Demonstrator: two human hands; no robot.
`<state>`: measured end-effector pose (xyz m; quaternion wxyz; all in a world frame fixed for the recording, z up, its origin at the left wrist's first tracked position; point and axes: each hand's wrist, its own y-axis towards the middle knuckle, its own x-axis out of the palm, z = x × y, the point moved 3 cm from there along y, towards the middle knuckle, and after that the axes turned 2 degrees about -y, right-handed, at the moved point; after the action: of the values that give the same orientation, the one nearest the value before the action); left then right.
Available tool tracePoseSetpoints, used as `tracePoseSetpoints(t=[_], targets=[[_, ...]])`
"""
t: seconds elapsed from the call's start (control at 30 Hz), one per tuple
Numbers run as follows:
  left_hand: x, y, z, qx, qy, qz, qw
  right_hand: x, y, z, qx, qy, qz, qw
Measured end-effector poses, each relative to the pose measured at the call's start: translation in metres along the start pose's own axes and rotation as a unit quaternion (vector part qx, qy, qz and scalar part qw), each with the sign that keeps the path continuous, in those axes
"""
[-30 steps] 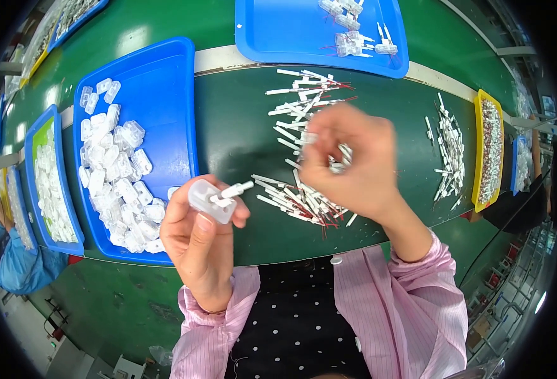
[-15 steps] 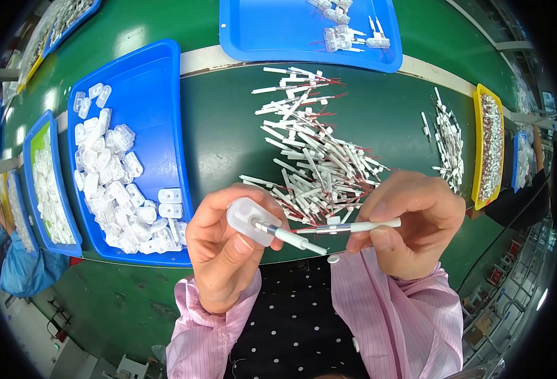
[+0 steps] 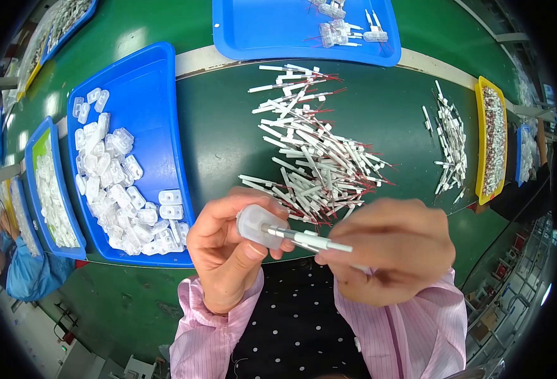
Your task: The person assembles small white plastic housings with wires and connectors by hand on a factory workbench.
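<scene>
My left hand (image 3: 225, 249) is closed around a translucent plastic housing (image 3: 252, 225), tilted toward the right. A slim white rod with a metallic sleeve (image 3: 284, 233) sticks out of the hole in its face. My right hand (image 3: 395, 252), smeared by motion, pinches a second white rod (image 3: 336, 245) right against the first one. Whether that second rod's tip enters the housing I cannot tell. Beyond both hands lies a loose heap of white rods with red wires (image 3: 322, 145) on the green tabletop (image 3: 218, 120).
At left, a large blue tray (image 3: 155, 95) holds many clear housings. Another blue tray (image 3: 259, 35) at the back carries a few housings with rods fitted. On the right lie more rods (image 3: 452, 145) beside a yellow tray (image 3: 480, 151). A person in blue (image 3: 35, 271) sits far left.
My right hand has moved left and slightly down, bringing its rod from beside the housing to lie along the first rod. My left hand has turned the housing slightly and shifted right.
</scene>
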<state>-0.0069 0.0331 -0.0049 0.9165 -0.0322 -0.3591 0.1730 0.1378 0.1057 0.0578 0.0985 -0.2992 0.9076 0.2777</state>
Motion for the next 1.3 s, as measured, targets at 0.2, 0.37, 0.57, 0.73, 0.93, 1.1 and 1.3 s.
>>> tracePoseSetpoints(t=[0.2,0.37,0.57,0.73,0.93,1.1,1.3], targets=[[-0.006,-0.003,-0.002,0.013,-0.008,-0.062,0.998,0.002,-0.001,0.020,0.113,0.078,0.011,0.991],[-0.009,-0.002,-0.008,-0.012,-0.027,-0.047,0.998,0.010,0.001,0.031,0.155,0.147,-0.028,0.976],[-0.011,0.000,-0.010,0.009,-0.024,-0.050,0.998,0.024,-0.009,0.046,0.221,0.276,-0.004,0.935],[-0.009,0.000,-0.009,0.051,0.054,-0.037,0.997,0.029,-0.012,0.043,0.145,0.188,0.043,0.971],[-0.010,0.001,-0.010,0.049,0.047,-0.039,0.997,0.030,-0.014,0.041,0.100,0.135,0.048,0.985],[-0.009,0.002,-0.008,0.056,0.058,-0.076,0.994,0.027,-0.011,0.043,0.080,0.146,0.011,0.986],[-0.012,0.000,-0.008,0.074,0.106,-0.033,0.991,0.031,-0.013,0.042,0.076,0.111,0.014,0.991]])
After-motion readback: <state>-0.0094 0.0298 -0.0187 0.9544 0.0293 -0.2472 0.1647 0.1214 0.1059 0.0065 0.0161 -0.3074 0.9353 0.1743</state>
